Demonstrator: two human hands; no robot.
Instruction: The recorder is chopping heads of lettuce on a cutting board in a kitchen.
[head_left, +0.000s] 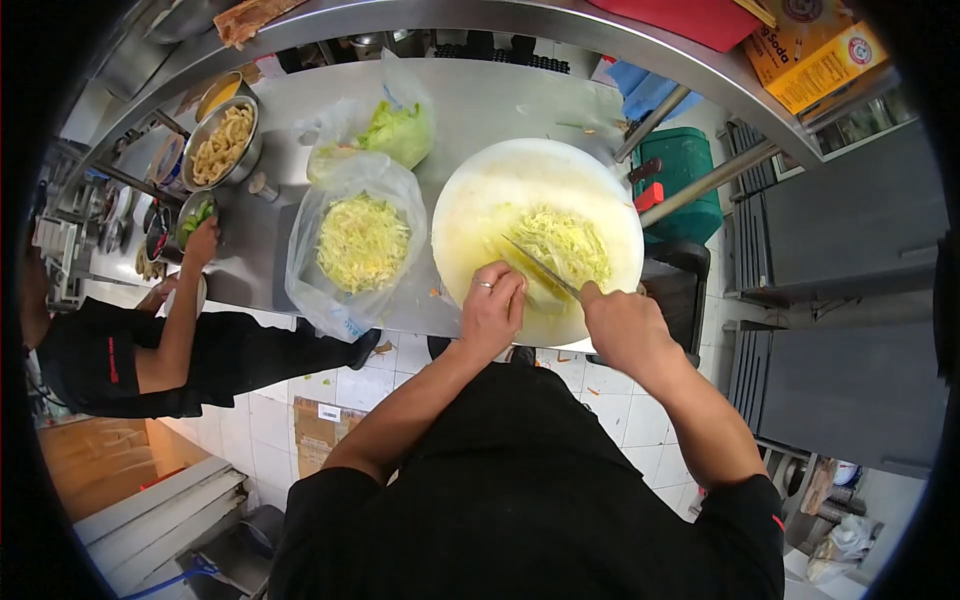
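Note:
My right hand (628, 326) grips a kitchen knife (546, 270), its blade angled toward the upper left over a round white cutting board (480, 187). Just left of the blade, my left hand (491, 309) has its fingers curled down on a piece of lettuce (551, 302), mostly hidden by the hands and blade. Beyond the knife lies a loose heap of shredded lettuce (574, 238). To the board's left, an open clear plastic bag (300, 274) holds more shreds (364, 241). Behind it, leafy lettuce (394, 131) sits in another plastic bag.
A steel shelf (450, 16) spans the steel table (517, 94). Metal bowls (251, 154) stand at left, where a co-worker's hand (201, 241) reaches into a bowl of green pieces. Right of the board are a red-handled tool (649, 196), a green container (679, 161) and a black bin (679, 292).

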